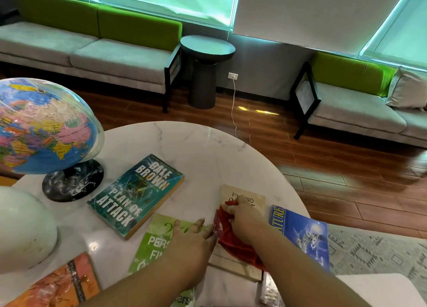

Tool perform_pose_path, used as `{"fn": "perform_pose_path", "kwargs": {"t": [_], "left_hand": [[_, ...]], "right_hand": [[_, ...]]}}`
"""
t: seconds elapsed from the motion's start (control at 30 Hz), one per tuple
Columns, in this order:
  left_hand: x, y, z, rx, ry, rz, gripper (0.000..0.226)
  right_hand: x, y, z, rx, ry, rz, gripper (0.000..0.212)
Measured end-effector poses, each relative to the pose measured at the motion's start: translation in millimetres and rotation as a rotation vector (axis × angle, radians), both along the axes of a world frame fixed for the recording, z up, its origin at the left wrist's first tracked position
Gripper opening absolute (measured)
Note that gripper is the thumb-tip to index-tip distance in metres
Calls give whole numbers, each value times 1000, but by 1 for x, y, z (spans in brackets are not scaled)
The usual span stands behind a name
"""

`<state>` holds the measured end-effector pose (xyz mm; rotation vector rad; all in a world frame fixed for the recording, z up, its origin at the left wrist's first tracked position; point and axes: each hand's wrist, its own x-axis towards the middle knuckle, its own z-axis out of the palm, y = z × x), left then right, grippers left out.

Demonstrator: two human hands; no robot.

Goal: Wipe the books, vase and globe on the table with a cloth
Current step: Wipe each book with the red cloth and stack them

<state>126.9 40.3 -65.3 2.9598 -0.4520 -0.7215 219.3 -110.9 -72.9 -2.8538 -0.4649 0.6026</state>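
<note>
The right hand (242, 216) grips a bunched red cloth (233, 242) on the beige book (251, 198) under it. Just beside, the left hand (191, 235) lies flat, fingers straight, on the green book (157, 237). The globe (41, 126) and vase (23, 228) stand well left of both hands.

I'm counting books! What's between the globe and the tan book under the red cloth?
In the head view, the teal Plan of Attack book lies flat on the white table between the globe and the tan book.

Left hand (194, 236) lies flat, palm down, fingers straight. Just to its right, the right hand (241, 216) curls its fingers round the red cloth (233, 242), forearms angled towards each other.
</note>
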Motion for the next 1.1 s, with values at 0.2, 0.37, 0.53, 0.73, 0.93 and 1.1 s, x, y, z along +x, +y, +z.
{"fn": "perform_pose_path", "kwargs": {"t": [0.2,0.37,0.53,0.73,0.93,1.1], "left_hand": [[1,0,1,-14,13,10,64],[2,1,-1,-5,7,3,67],[2,1,-2,-6,20,6,67],[2,2,0,3,8,-5,66],[0,0,3,-13,10,1,65],[0,3,0,-7,2,-3,65]], "right_hand": [[6,0,2,-22,-29,-61,49],[-3,3,-6,-25,48,-73,34],[3,-9,-8,18,-32,-28,31],[-9,-5,-9,83,-7,27,26],[-11,-9,-5,50,-42,47,36],[-9,-10,-2,114,-11,32,36]]}}
